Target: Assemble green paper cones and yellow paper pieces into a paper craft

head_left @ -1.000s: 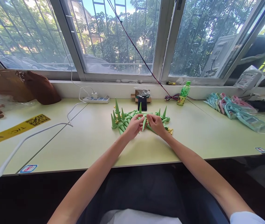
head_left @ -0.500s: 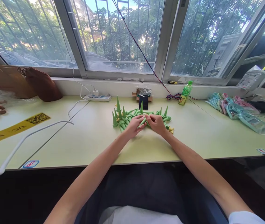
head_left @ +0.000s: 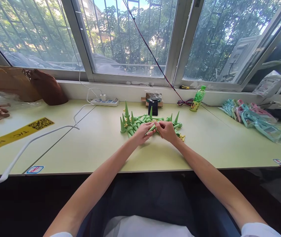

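Note:
A heap of green cone-shaped plastic spikes (head_left: 135, 123) lies on the pale green table (head_left: 100, 144), some standing upright, some on their sides. My left hand (head_left: 143, 132) and my right hand (head_left: 166, 130) meet just in front of the heap. Both are closed around one green spike (head_left: 152, 128) held slantwise between them, the left hand pinching its lower end and the right hand its upper end. A few small yellow pieces (head_left: 182, 137) lie by my right wrist.
A black phone (head_left: 153, 107) stands propped behind the heap. A power strip (head_left: 104, 102) with a white cable (head_left: 43, 134) lies at the left, a green bottle (head_left: 196, 98) and pastel clips (head_left: 251, 117) at the right. Yellow tape (head_left: 14, 135) and brown boards (head_left: 14, 84) are far left.
The view has tilted slightly, shifting everything a little upward. The spike between my hands has turned from nearly upright to slanted. Both hands keep their hold.

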A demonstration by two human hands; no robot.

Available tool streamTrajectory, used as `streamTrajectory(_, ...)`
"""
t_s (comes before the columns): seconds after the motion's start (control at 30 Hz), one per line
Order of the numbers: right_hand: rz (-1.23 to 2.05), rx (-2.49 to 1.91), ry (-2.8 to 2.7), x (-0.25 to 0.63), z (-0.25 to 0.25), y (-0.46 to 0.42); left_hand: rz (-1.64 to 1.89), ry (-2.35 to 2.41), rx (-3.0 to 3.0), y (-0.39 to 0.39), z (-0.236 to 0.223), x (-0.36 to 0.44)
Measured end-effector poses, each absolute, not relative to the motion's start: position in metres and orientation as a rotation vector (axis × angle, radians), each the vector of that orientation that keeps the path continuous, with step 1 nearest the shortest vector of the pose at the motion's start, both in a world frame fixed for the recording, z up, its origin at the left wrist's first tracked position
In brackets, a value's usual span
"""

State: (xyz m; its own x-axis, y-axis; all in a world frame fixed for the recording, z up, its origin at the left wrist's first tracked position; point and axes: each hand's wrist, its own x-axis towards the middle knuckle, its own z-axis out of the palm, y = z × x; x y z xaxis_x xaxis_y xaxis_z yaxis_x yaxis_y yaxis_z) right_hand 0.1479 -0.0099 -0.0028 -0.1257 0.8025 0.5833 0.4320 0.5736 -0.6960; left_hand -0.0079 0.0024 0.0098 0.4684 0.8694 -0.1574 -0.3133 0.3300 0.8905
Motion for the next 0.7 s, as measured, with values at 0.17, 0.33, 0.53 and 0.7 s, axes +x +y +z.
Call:
streamTrajectory(0.17, 0.379, -1.049, -1.776, 0.148, -0.003, -0.008, 0.870, 0.724, 0.938, 0.002, 0.011, -0.008)
streamTrajectory(0.33, 0.358, -1.063, -1.776, 0.146, -0.002, -0.007, 0.979, 0.805, 1.115, -0.004, 0.013, -0.003)
streamTrajectory(0.53, 0.359, -1.039, -1.778, 0.145, -0.002, -0.005, 1.112, 0.853, 1.305, -0.007, 0.012, 0.003)
streamTrajectory(0.7, 0.348, -1.026, -1.797, 0.149, -0.005, -0.001, 1.130, 0.878, 1.404, -0.006, 0.010, 0.002)
